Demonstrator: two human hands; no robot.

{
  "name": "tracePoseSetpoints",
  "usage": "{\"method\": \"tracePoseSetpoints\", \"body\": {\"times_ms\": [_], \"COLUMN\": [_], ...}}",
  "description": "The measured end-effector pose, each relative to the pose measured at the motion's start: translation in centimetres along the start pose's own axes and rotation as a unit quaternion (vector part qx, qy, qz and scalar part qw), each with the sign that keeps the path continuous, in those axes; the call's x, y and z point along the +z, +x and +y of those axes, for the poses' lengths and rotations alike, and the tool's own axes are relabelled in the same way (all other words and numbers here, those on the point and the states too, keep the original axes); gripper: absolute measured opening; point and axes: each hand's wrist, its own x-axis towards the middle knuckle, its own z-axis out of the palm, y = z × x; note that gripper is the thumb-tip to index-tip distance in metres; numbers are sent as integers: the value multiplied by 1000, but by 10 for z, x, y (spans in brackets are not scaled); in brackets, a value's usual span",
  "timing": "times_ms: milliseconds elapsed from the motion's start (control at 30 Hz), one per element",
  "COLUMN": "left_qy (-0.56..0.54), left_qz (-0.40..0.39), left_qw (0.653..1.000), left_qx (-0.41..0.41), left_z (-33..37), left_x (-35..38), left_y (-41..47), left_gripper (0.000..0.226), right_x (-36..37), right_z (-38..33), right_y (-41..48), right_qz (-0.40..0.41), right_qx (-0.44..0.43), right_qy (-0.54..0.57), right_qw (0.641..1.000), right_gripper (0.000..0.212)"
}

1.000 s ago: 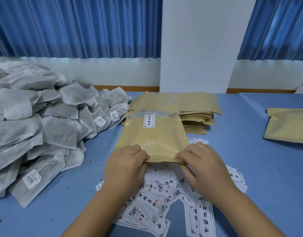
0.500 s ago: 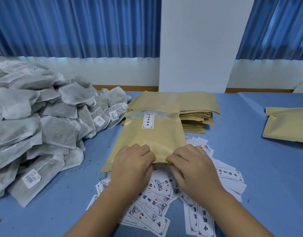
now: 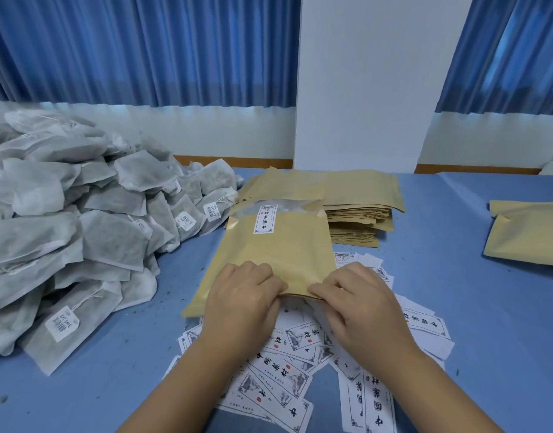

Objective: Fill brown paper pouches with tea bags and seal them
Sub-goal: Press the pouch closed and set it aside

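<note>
POUCH: flat brown paper pouch lay on blue bench, long axis 6–12 o'clock, at 12 o'clock from both hands | left hand fingers curled, pinched its 6 o'clock edge | right hand pinched likewise, equally near | grey-white tea-bag heap at 9 o'clock

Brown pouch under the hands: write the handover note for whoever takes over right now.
Left hand and right hand both pinch the near edge of the labelled brown pouch, lying on the blue table.
Tea bags heaped at left; stack of empty pouches behind; loose labels under the hands.
Done: this pouch is labelled. Filled or not cannot be told.
Left: finish this edge, then fill and seal the rest.
</note>
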Motion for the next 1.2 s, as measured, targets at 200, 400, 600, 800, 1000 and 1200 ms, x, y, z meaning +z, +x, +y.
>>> {"method": "tracePoseSetpoints", "body": {"times_ms": [200, 400, 600, 800, 1000, 1200], "left_qy": [-16, 17, 23, -2, 24, 33], "left_qz": [12, 43, 67, 47, 59, 41], "left_qw": [1000, 999, 997, 997, 998, 998], "left_qx": [-13, -22, 23, 56, -7, -16], "left_z": [-24, -22, -18, -24, -39, -29], "left_x": [-13, -13, -9, -9, -16, -5], "left_y": [-8, -10, -10, -10, -11, 1], "left_gripper": [11, 3, 16, 22, 25, 13], "right_x": [-2, -4, -12, -11, -21, -31], "right_z": [18, 13, 12, 9, 22, 30], "right_y": [-6, -7, 3, 5, 5, -5], "right_qz": [54, -4, -39, -31, 56, 73], "right_qx": [54, 154, 529, 497, 473, 462], "right_qy": [-10, 117, 590, 713, 728, 736], "right_qw": [997, 981, 608, 494, 492, 490], "right_gripper": [23, 24, 48, 50, 51, 53]}}
